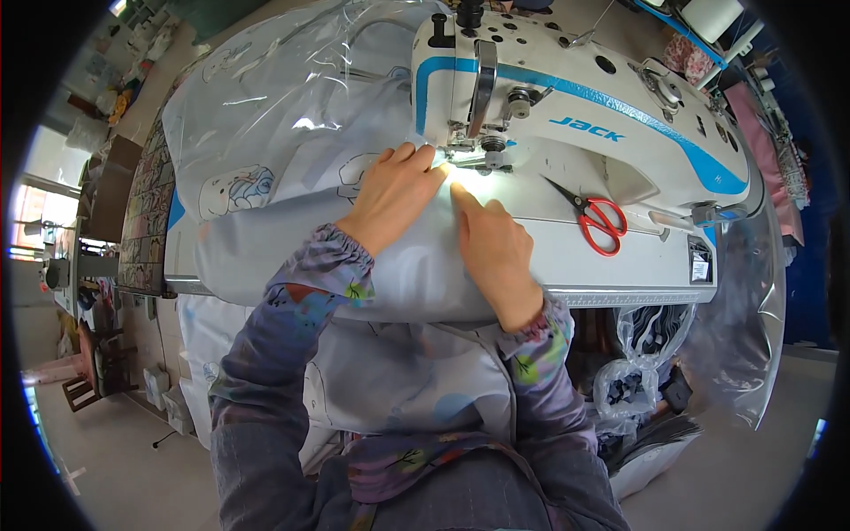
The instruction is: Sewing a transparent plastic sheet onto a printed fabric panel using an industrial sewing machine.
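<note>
The pale grey fabric (416, 265) is soft and faintly shiny, with outlined cartoon figures and blue patches. It lies in loose folds on the counter (567, 270), its worked part under the lit needle area of the white-and-blue sewing machine (575, 106). It runs mainly from the far left toward the person, over the front edge and down to the lap; one broad, smooth fold lies crosswise, left to right. The left hand (390, 199) rests on it beside the needle area, fingers curled and close together; the right hand (498, 257) points its index finger there, the others bent under. Whether either pinches cloth, I cannot tell. Glossy clear plastic (301, 88) covers the far-left folds. Open room lies between the right hand and the red-handled scissors (600, 223), bounded in front by the counter's ruled edge.
</note>
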Motion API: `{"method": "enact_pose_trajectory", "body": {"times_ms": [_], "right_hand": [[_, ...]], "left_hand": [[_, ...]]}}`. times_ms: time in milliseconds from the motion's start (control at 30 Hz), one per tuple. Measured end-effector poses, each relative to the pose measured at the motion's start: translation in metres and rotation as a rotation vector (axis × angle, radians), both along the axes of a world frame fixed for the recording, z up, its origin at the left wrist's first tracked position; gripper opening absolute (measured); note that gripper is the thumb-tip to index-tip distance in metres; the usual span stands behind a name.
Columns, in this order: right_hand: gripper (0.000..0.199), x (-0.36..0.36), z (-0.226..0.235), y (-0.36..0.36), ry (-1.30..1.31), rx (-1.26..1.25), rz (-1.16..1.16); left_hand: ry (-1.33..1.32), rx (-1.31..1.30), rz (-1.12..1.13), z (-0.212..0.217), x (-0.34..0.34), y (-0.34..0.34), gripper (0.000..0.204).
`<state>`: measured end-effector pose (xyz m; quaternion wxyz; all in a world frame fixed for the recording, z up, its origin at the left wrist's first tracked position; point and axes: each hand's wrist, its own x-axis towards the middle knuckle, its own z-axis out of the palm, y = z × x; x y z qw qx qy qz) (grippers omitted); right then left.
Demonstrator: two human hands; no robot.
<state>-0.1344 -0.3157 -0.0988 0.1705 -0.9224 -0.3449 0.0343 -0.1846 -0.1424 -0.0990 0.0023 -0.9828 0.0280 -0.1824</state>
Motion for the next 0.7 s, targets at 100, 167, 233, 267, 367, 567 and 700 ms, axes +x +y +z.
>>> {"method": "enact_pose_trajectory", "body": {"times_ms": [100,167,233,267,367,567,700], "right_hand": [[0.04,-0.001,-0.003,-0.004,0.028,0.02,-0.014],[0.039,-0.001,-0.008,0.001,0.028,0.03,-0.025],[0.039,0.001,-0.01,0.009,0.027,0.041,-0.035],[0.038,0.002,-0.011,0.013,0.054,0.021,-0.052],[0.038,0.005,-0.009,0.015,0.092,0.022,-0.069],[0.038,0.004,0.009,-0.022,0.235,0.147,0.034],[0.035,0.006,-0.005,-0.025,0.305,0.293,0.028]], "left_hand": [[-0.042,-0.012,0.023,-0.003,0.002,-0.012,0.013],[-0.018,-0.009,0.075,-0.006,0.003,-0.018,0.011],[-0.012,0.003,0.098,-0.008,0.005,-0.025,0.01],[-0.007,0.014,0.121,-0.009,0.006,-0.027,0.01],[0.019,-0.023,0.161,-0.012,0.005,-0.034,0.012],[0.045,-0.024,0.175,-0.003,-0.007,-0.037,0.016],[0.046,-0.055,0.201,-0.003,0.003,-0.048,0.015]]}}
